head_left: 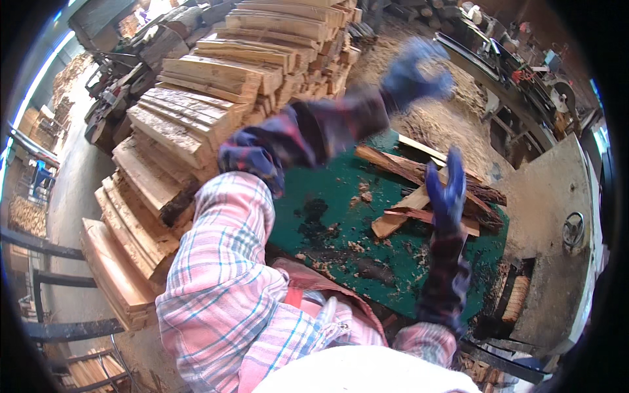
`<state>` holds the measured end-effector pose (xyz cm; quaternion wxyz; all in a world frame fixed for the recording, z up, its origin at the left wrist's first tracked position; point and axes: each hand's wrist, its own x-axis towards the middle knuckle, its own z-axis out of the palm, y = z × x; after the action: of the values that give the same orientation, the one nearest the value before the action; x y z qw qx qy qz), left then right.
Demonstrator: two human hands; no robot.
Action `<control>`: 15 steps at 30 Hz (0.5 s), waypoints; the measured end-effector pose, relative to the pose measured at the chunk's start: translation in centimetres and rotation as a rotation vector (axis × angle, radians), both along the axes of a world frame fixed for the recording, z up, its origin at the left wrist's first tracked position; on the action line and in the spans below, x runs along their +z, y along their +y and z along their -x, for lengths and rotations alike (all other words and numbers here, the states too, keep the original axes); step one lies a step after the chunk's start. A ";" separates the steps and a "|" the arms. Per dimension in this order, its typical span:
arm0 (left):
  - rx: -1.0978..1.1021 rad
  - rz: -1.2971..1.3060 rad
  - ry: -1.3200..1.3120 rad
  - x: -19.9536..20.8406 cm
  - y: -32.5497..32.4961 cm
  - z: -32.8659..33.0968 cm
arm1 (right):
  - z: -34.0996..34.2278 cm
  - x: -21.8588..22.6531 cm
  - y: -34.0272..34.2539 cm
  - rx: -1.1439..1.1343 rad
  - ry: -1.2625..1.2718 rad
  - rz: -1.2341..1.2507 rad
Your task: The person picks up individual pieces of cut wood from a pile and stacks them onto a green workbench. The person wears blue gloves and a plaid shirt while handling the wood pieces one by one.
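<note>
Over the green tabletop (295, 226), head view: loose wood slabs (391, 224) lie crossed, unstacked; boards (173, 128) at left already piled. My right grip (448, 196) is spread open at the slabs, contact unclear; my left grip (413, 73), blurred, looks open beyond them.

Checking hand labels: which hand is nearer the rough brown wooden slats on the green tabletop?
Right. The blue-gloved right hand is at the slats, contact unclear; the blurred blue-gloved left hand is beyond them.

green tabletop (288, 226) | overlapping wood strips (392, 224) far right | scattered wood crumbs (363, 194) | dark smears (314, 219)
</note>
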<state>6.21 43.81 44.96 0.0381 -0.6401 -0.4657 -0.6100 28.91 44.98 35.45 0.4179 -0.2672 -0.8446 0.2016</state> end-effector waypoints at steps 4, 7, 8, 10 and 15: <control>-0.359 -0.060 0.166 -0.7 -1.1 -12.1 | -20.6 -17.0 -0.2 -0.170 0.133 0.740; -0.576 0.101 0.325 -1.8 2.1 -16.1 | -32.4 -19.6 -8.0 -0.630 0.407 1.006; -0.741 0.341 0.111 -3.3 3.4 -17.0 | -35.3 -19.5 -10.1 -0.732 0.470 1.036; -0.671 0.494 -0.012 -7.9 6.6 -19.4 | -39.9 -19.3 -10.9 -0.879 0.596 1.080; -0.873 0.967 -0.193 -23.7 13.8 -34.6 | -53.0 -20.7 -4.0 -1.014 0.909 1.203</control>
<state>40.78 57.57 21.25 -0.5468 -0.6575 -0.3860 -0.3459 81.90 40.98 14.76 0.5394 -0.6747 -0.1317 0.4863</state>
